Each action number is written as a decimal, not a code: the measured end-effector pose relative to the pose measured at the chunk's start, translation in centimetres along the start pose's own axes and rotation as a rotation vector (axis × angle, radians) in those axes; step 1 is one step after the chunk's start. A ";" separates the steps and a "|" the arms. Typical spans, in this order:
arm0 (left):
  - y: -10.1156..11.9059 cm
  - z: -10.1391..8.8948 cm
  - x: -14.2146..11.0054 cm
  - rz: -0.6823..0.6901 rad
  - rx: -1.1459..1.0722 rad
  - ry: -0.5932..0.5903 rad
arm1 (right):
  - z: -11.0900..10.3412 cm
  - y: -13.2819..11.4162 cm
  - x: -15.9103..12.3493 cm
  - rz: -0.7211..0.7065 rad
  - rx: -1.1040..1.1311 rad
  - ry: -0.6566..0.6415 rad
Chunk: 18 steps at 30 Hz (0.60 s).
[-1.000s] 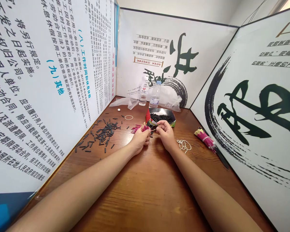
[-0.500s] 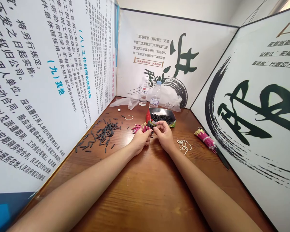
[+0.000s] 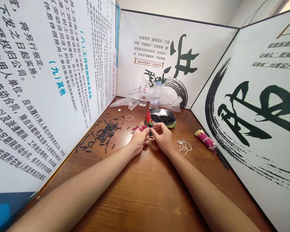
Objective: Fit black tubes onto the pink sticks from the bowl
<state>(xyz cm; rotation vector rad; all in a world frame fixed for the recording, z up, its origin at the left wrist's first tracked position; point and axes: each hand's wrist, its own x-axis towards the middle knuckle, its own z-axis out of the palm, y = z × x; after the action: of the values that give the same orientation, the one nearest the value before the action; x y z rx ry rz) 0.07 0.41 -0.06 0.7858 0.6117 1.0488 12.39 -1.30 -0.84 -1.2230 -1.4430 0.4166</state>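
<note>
Magenta wire bundle (image 3: 138, 128): frame centre, above bench; gold-coloured tips fan toward upper left.
Left hand (image 3: 138, 140): curled round the bundle, fingers wrapped, thumb on top.
Right hand (image 3: 163, 137): just right of bundle, thumb and forefinger nearly together; whether they pinch anything, cannot tell.
Handling (judgement): firm but not crushing left grip so wires don't slide; right fingertips best near the wire ends, one piece at a time; both hands low and steady.
Box (image 3: 148, 115): behind right hand, red wall showing, filled with black tubes (image 3: 162, 119).
Loose tubes (image 3: 106, 132): scattered left of centre.
Bands: white tangle (image 3: 183, 149) right of right hand; single ring (image 3: 129, 120) above the bundle.
Second bundle (image 3: 206, 140): right side, tied, against right panel (image 3: 263, 112).
Bench (image 3: 128, 193): brown wood grain, glossy.
Back edge: two bottles (image 3: 155, 96), clear plastic (image 3: 170, 100).
Room: printed panels on three sides, pale wall at top.
</note>
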 end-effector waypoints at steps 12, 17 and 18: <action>0.0 0.0 -0.1 0.001 0.010 -0.014 | -0.2 -0.5 0.0 -0.035 -0.057 -0.024; 0.0 0.1 0.0 -0.070 0.001 0.023 | -0.3 -0.5 -0.1 -0.071 -0.063 -0.069; 0.0 0.1 0.0 -0.086 -0.001 0.031 | -0.2 -0.5 -0.2 -0.080 -0.058 -0.075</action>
<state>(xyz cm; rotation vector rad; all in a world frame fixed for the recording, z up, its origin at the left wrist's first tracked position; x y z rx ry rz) 0.13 0.41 0.01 0.7370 0.6659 0.9839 12.35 -1.70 -0.46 -1.2027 -1.5718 0.3713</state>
